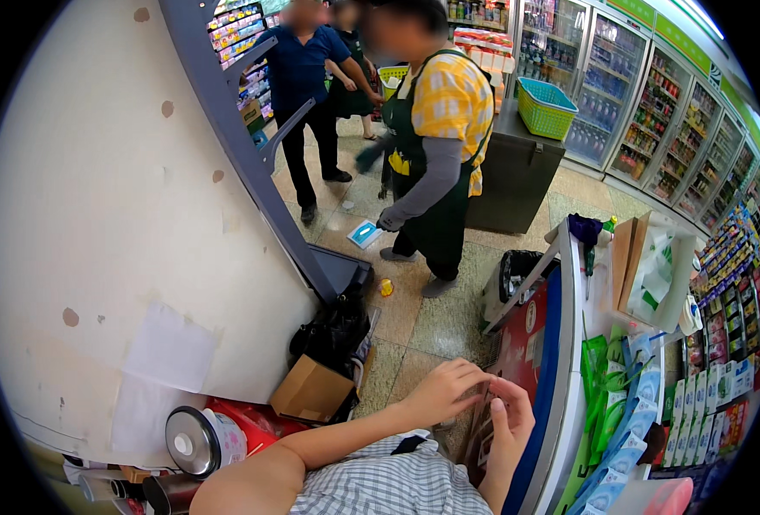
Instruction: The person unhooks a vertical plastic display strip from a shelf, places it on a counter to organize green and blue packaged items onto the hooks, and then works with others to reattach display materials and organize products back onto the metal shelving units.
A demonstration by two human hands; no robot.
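My left hand (447, 393) reaches across in front of my checked shirt (380, 479). Its fingertips meet those of my right hand (512, 415), which is raised with its fingers curved and thumb apart. Between the two hands I can make out no object. Right beside them runs a counter with a blue edge (543, 354) and a red side panel. On its top lie packs in green wrapping (596, 380) and a row of light blue packs (625, 450).
A co-worker in a dark green apron (438, 212) holds a white and blue flat box (364, 234). Two more people stand behind. A cardboard box (312, 389), a black bag (335, 328) and a steel-lidded pot (193, 443) sit left. A bin (505, 283) stands by the counter.
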